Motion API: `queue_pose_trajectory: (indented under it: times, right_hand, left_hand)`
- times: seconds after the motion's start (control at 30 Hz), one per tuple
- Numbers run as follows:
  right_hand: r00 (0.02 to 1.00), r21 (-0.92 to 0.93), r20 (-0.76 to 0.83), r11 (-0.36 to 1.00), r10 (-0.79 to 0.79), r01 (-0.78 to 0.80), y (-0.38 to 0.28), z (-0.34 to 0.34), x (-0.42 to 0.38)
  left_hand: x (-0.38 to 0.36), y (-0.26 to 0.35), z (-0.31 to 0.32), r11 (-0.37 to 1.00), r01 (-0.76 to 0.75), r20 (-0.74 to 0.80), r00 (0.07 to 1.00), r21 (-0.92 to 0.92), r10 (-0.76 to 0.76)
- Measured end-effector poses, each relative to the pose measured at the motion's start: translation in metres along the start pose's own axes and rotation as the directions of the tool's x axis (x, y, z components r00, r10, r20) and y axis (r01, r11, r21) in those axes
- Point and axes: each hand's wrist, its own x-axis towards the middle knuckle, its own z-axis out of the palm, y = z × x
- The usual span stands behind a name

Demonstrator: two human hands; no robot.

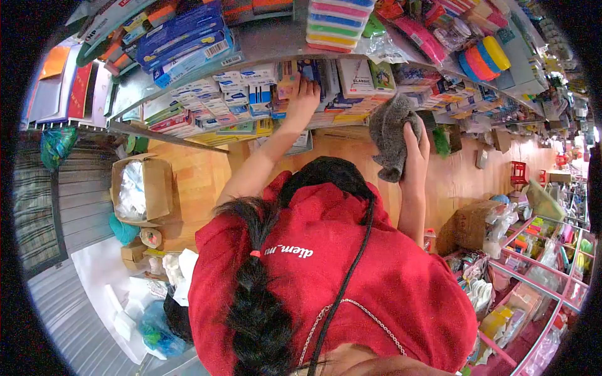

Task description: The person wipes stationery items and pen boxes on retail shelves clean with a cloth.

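My right hand [414,141] is closed round a crumpled grey cloth [390,135], which hangs to the left of the fingers in front of the shelf. At the lower shelf, my left hand [303,95] reaches in among the stacked goods. Its fingers are bent against a small orange-pink packet [288,86], with dark blue packs beside it. White-and-blue boxes [238,94] stand in stacks to the left of that hand. To its right is a white box marked CLASSIC [356,78].
The metal shelf [266,44] above holds blue boxes [182,41], a multicoloured stack [338,24] and colourful rolls [484,58]. An open carton [143,188] sits on the wooden floor [194,169] at left. A pink-edged display case [533,276] is at right.
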Motion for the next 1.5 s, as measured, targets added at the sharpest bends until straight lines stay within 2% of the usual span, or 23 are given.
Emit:
queue_pose_trajectory:
  times: [0.17, 0.27, 0.37, 0.4, 0.5, 0.53, 0.6, 0.67, 0.7, 0.77, 0.8, 0.83, 0.9, 0.93, 0.97, 1.0, 1.03, 1.13, 1.23, 1.27, 1.33, 1.4, 1.5]
  right_hand:
    - [1.0, 0.047, 0.017, 0.999, -0.014, 0.013, 0.001, 0.011, 0.005]
    - [0.994, 0.026, 0.102, 0.999, -0.032, 0.03, 0.003, 0.007, 0.013]
    - [0.988, -0.01, 0.119, 0.995, -0.096, 0.098, 0.005, 0.002, 0.021]
    - [0.987, -0.01, 0.098, 0.991, -0.128, 0.13, 0.007, 0.002, 0.023]
    - [0.952, -0.069, 0.08, 0.951, -0.296, 0.302, 0.011, 0.008, 0.027]
    - [0.917, -0.188, 0.111, 0.898, -0.383, 0.398, 0.01, 0.012, 0.027]
    - [0.822, -0.399, 0.206, 0.721, -0.531, 0.566, 0.009, 0.027, 0.027]
    - [0.688, -0.494, 0.394, 0.491, -0.609, 0.717, 0.014, 0.05, 0.031]
    - [0.624, -0.535, 0.482, 0.357, -0.615, 0.766, 0.015, 0.066, 0.026]
    - [0.642, -0.311, 0.493, 0.57, -0.587, 0.76, 0.007, 0.086, 0.017]
    - [0.583, -0.268, 0.509, 0.528, -0.633, 0.806, 0.003, 0.096, 0.014]
    - [0.514, -0.221, 0.523, 0.475, -0.679, 0.852, -0.003, 0.104, 0.009]
    - [0.469, -0.317, 0.563, 0.346, -0.681, 0.883, -0.018, 0.113, 0.002]
    - [0.471, -0.3, 0.548, 0.364, -0.691, 0.882, -0.022, 0.111, 0.003]
    - [0.475, -0.281, 0.532, 0.382, -0.701, 0.88, -0.021, 0.108, 0.008]
    - [0.523, -0.23, 0.494, 0.476, -0.695, 0.849, -0.024, 0.106, 0.014]
    - [0.577, -0.173, 0.46, 0.569, -0.675, 0.804, -0.024, 0.103, 0.017]
    - [0.696, -0.296, 0.406, 0.635, -0.593, 0.714, -0.007, 0.101, 0.02]
    - [0.677, -0.262, 0.386, 0.63, -0.626, 0.731, -0.029, 0.112, 0.014]
    - [0.631, -0.238, 0.384, 0.588, -0.674, 0.773, -0.043, 0.117, 0.011]
    - [0.535, -0.192, 0.38, 0.501, -0.754, 0.844, -0.065, 0.124, 0.007]
    - [0.569, -0.184, 0.413, 0.547, -0.711, 0.817, -0.068, 0.124, 0.01]
    - [0.611, -0.212, 0.472, 0.591, -0.635, 0.778, -0.068, 0.116, 0.007]
  left_hand:
    - [-0.008, -0.006, -0.018, 0.988, -0.109, -0.049, 0.993, -0.112, 0.104]
    - [-0.014, -0.012, -0.044, 0.889, -0.15, -0.249, 0.968, -0.433, 0.042]
    - [-0.014, -0.024, -0.09, 0.647, 0.174, 0.101, 0.984, -0.742, -0.148]
    - [-0.017, -0.031, -0.097, 0.623, 0.243, 0.142, 0.968, -0.743, -0.209]
    - [-0.019, -0.04, -0.138, 0.174, 0.245, 0.168, 0.915, -0.954, -0.366]
    - [-0.021, -0.044, -0.149, 0.099, 0.319, 0.269, 0.9, -0.942, -0.343]
    - [-0.022, -0.044, -0.157, -0.047, 0.192, 0.196, 0.915, -0.98, -0.353]
    - [-0.017, -0.037, -0.167, -0.163, 0.044, 0.108, 0.909, -0.986, -0.403]
    - [-0.017, -0.04, -0.178, -0.118, 0.138, 0.17, 0.929, -0.983, -0.329]
    - [-0.015, -0.05, -0.197, 0.0, 0.3, 0.294, 0.936, -0.954, -0.192]
    - [-0.015, -0.048, -0.191, 0.188, 0.316, 0.273, 0.936, -0.93, -0.221]
    - [-0.024, -0.04, -0.174, 0.164, 0.242, 0.181, 0.93, -0.956, -0.318]
    - [-0.023, -0.028, -0.155, 0.151, 0.07, -0.008, 0.887, -0.986, -0.461]
    - [-0.015, -0.027, -0.157, 0.161, -0.009, -0.09, 0.86, -0.987, -0.502]
    - [-0.008, -0.037, -0.177, 0.153, 0.04, -0.035, 0.889, -0.987, -0.457]
    - [-0.002, -0.047, -0.198, 0.15, 0.088, 0.019, 0.913, -0.985, -0.409]
    - [-0.001, -0.059, -0.217, 0.134, 0.241, 0.19, 0.931, -0.961, -0.313]
    - [0.01, -0.081, -0.244, 0.143, 0.197, 0.128, 0.912, -0.97, -0.39]
    - [0.021, -0.082, -0.249, 0.234, 0.077, -0.016, 0.928, -0.969, -0.372]
    - [0.025, -0.079, -0.25, 0.321, 0.052, -0.058, 0.944, -0.946, -0.324]
    - [0.032, -0.079, -0.249, 0.288, -0.01, -0.122, 0.919, -0.958, -0.375]
    - [0.038, -0.086, -0.25, 0.31, -0.101, -0.225, 0.891, -0.945, -0.396]
    - [0.04, -0.108, -0.265, 0.221, -0.005, -0.125, 0.837, -0.975, -0.533]
